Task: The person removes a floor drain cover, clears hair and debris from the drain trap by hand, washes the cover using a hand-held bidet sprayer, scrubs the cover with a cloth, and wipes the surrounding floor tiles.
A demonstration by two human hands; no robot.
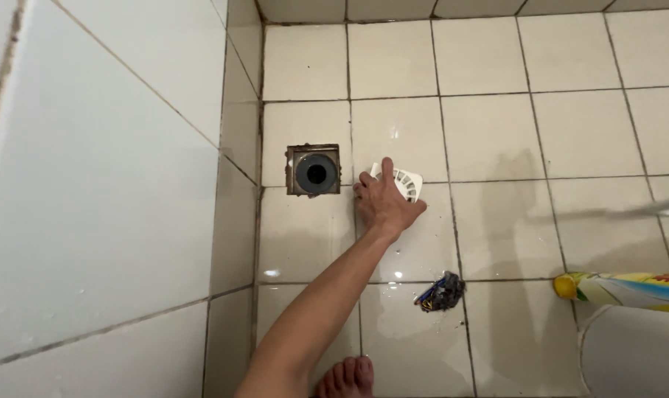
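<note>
Left hand [384, 204] on white drain cover [406, 183], just right of open floor drain [314, 170].

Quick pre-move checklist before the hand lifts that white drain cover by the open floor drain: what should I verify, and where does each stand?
1. Left hand on the white drain cover: ok, it rests on it.
2. Firm grip on the cover: cannot tell, the fingers hide the contact.
3. Open floor drain uncovered and unobstructed at the top: ok.
4. Floor tiles dry: not ok, wet sheen near the hand.
5. Dark debris clump clear of the drain: ok, it lies apart, nearer the bare foot.
6. Right hand free: cannot tell, out of view.
</note>
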